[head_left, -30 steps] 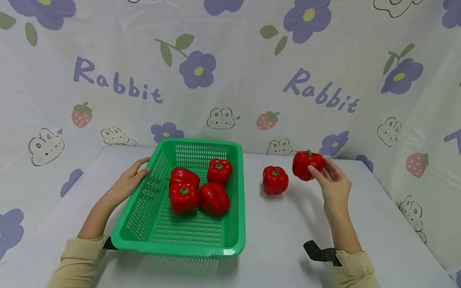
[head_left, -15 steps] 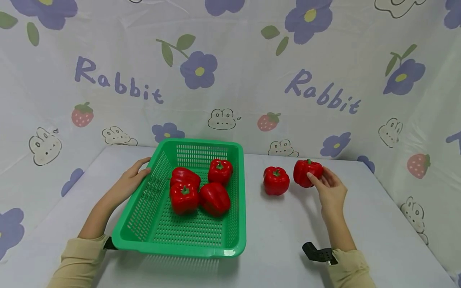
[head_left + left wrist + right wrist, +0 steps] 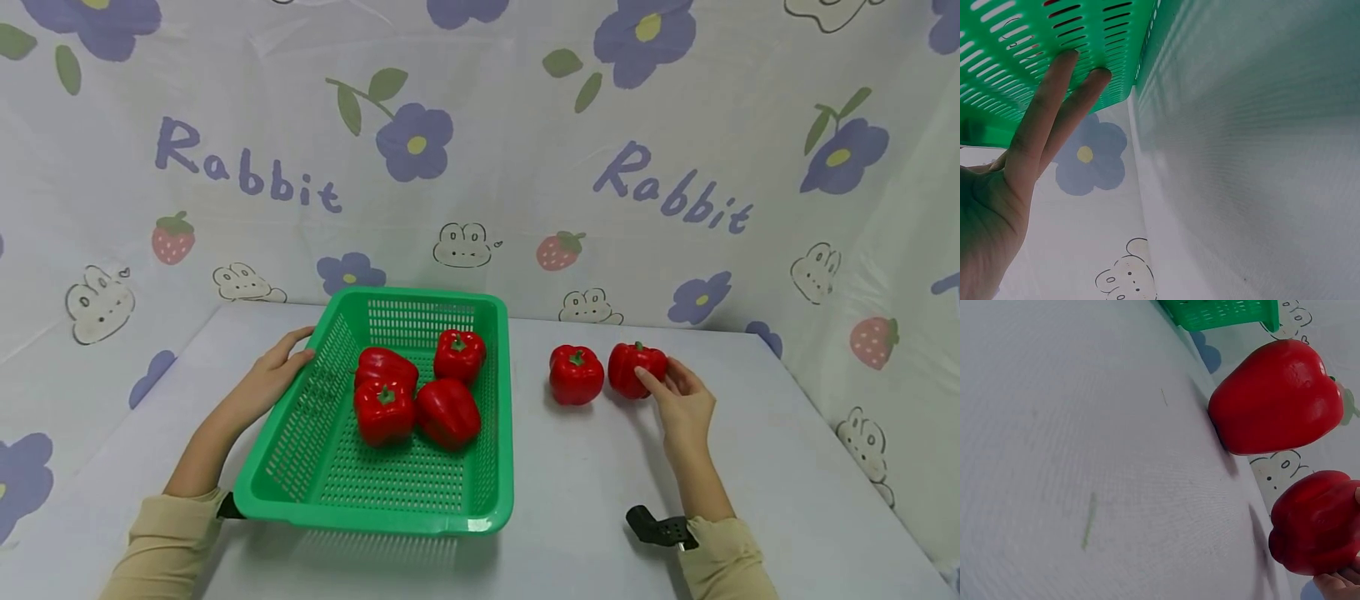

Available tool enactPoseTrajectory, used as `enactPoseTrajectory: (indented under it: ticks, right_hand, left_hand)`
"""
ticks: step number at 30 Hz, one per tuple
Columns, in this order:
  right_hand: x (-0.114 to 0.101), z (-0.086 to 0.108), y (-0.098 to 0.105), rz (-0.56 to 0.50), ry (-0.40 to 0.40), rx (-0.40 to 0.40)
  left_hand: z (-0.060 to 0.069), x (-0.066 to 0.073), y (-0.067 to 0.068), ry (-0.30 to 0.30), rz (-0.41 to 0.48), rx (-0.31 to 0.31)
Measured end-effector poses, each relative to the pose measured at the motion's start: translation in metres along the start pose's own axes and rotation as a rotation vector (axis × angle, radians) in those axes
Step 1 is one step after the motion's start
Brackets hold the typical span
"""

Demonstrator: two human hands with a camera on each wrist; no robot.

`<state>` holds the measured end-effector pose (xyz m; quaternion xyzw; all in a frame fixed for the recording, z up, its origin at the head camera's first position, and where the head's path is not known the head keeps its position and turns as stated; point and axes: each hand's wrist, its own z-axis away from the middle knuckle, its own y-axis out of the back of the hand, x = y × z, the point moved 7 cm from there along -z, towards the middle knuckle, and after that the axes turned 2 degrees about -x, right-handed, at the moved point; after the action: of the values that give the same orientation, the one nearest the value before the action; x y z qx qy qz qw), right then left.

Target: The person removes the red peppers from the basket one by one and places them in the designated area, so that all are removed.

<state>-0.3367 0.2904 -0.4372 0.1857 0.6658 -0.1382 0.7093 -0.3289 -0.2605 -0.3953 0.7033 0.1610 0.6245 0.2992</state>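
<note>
My right hand (image 3: 684,408) holds a red bell pepper (image 3: 628,371) by its right side, thumb in front. In the right wrist view this bell pepper (image 3: 1316,522) is seen from below, just above the table, its shadow apart from it. Close to its left, a second red bell pepper (image 3: 576,377) stands upright on the table, stem up. My left hand (image 3: 266,385) grips the left rim of a green plastic basket (image 3: 501,450). From the left wrist view, two fingers (image 3: 1047,112) lie straight against the basket's slotted outer wall (image 3: 1094,37).
Several red bell peppers (image 3: 384,412) lie inside the basket, toward its back and right. The white table (image 3: 577,500) ends at a patterned cloth backdrop (image 3: 480,142). A black strap mount (image 3: 660,527) is on the right wrist.
My right hand has lowered the bell pepper toward the table and brought it slightly left, nearer the standing one. The left hand and basket have stayed in place.
</note>
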Motion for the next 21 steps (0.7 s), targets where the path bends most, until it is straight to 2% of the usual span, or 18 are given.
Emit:
enactPoseTrajectory:
  ticks: [14, 21]
  right_hand:
    - [0.0050, 0.0004, -0.0006, 0.015, -0.003, -0.023]
    - [0.0051, 0.0026, 0.0003, 0.045, 0.001, -0.090]
  left_hand:
    - [-0.0002, -0.0003, 0.0002, 0.002, -0.007, 0.000]
    - [0.0002, 0.0009, 0.0006, -0.002, -0.006, -0.001]
